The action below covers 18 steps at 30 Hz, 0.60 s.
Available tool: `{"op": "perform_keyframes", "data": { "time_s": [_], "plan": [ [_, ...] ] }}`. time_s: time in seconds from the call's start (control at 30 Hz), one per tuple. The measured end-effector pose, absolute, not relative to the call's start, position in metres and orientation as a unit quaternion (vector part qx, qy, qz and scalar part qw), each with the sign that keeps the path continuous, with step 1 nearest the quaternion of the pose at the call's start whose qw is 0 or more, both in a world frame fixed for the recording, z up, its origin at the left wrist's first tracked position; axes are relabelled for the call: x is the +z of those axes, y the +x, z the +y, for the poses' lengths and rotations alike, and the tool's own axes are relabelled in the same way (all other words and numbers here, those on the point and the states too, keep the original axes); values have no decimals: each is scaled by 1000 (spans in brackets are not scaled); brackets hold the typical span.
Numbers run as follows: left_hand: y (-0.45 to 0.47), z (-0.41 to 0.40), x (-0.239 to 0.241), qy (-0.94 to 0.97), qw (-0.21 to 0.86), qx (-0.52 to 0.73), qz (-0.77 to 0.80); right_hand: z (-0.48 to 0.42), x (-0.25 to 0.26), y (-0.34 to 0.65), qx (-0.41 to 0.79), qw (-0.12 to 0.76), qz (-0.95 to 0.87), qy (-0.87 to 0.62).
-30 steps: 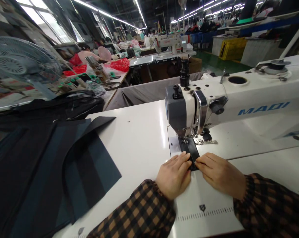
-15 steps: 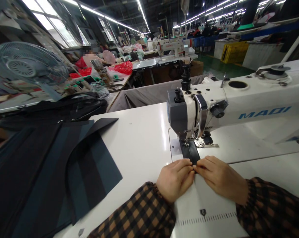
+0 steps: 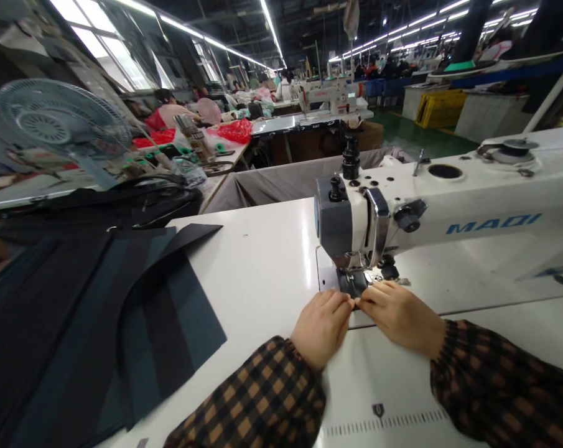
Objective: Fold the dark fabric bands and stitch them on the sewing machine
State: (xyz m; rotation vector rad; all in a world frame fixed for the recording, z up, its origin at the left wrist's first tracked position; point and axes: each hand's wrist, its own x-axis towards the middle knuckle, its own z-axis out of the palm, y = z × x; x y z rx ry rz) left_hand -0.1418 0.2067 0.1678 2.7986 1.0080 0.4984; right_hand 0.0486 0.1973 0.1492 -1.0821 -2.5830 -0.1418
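left hand (image 3: 322, 326) and right hand (image 3: 399, 316) fingertips pinch narrow black strip (image 3: 354, 283) flat under glossy white sewing machine (image 3: 430, 199).

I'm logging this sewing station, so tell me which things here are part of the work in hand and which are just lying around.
In use:
left hand and right hand, fingertips pressed on the black strip
sewing machine, its presser foot over that strip

Lying about:
dark fabric panels stacked to the left on the white table
desk fan
red bags on the far bench
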Motion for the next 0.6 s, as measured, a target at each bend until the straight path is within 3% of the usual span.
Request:
{"op": "perform_keyframes", "data": {
  "time_s": [0.3, 0.6],
  "plan": [
    [-136, 223, 160, 909, 72, 94, 400, 203, 148, 49, -89, 171, -894, -405],
    [-131, 207, 150, 885, 14, 105, 453, 190, 128, 65, -138, 255, -908, -302]
  ]
}}
